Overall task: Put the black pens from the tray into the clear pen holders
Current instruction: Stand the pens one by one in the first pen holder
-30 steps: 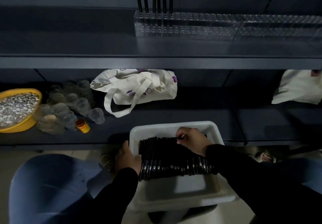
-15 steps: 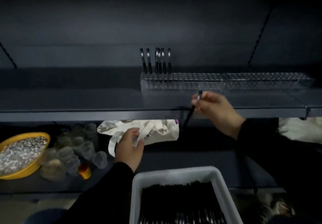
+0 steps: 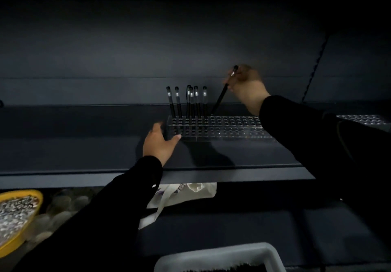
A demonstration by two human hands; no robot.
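grey plastic tray [image 3: 220,254] sits nearest, at 6 o'clock at the bottom edge, with black pens [image 3: 228,268] just showing inside it. at 9 o'clock on the lower shelf a yellow bowl [image 3: 31,195] holds small silvery pieces, and a white tote bag [image 3: 190,191] lies under the upper shelf [image 3: 84,151]. on that shelf the left hand [image 3: 158,145] rests with fingers straight and spread, thumb touching the front left corner of the clear pen holder [image 3: 222,127], gripping nothing. six pens stand upright [image 3: 187,102] in the holder's left end. farther back, at 1 o'clock, the right hand [image 3: 247,87] pinches one black pen [image 3: 222,96] near its cap; the pen is tilted, its lower tip at the holder's back row just right of the standing pens. a second clear holder [image 3: 361,119] lies at 3 o'clock.
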